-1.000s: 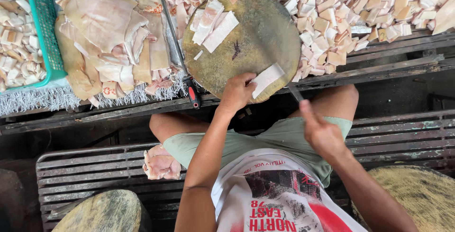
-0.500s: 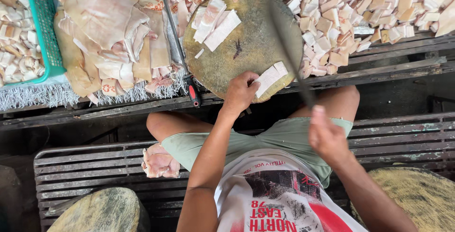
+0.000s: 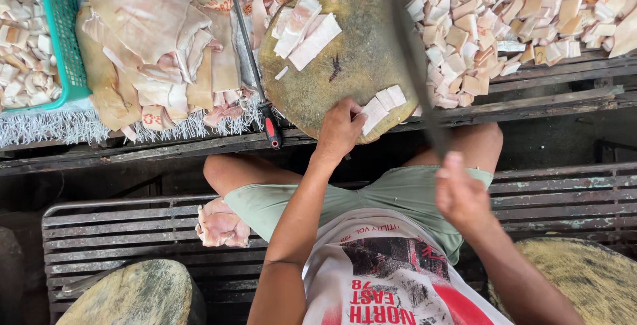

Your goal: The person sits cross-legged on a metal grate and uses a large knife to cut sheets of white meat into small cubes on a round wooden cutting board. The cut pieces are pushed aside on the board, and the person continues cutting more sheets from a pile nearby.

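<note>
left hand: my left hand [image 3: 340, 129] presses fingers down on a pale strip of pork skin [image 3: 383, 106] at the near edge of the round wooden chopping block [image 3: 352, 66]; hand is pinning it, not closed around it.
right hand: my right hand [image 3: 459, 195] is fisted on the handle of a cleaver [image 3: 415, 66], blade raised and blurred over the block's right side.
strip status: far end already shows cross cuts into squares; the part under my fingers is uncut.
waiting on block: two or three long strips [image 3: 306, 29] at the far-left edge of the block, uncut.
done pile: big heap of cut squares [image 3: 524, 19] beyond the block's right edge, so I judge a lot is done.
left to do: stack of whole skin sheets [image 3: 152, 39] left of the block, untouched; more squares in the green basket [image 3: 63, 39] at far left.
other: red-handled tool [image 3: 269, 126] lies beside the block's left edge.
</note>
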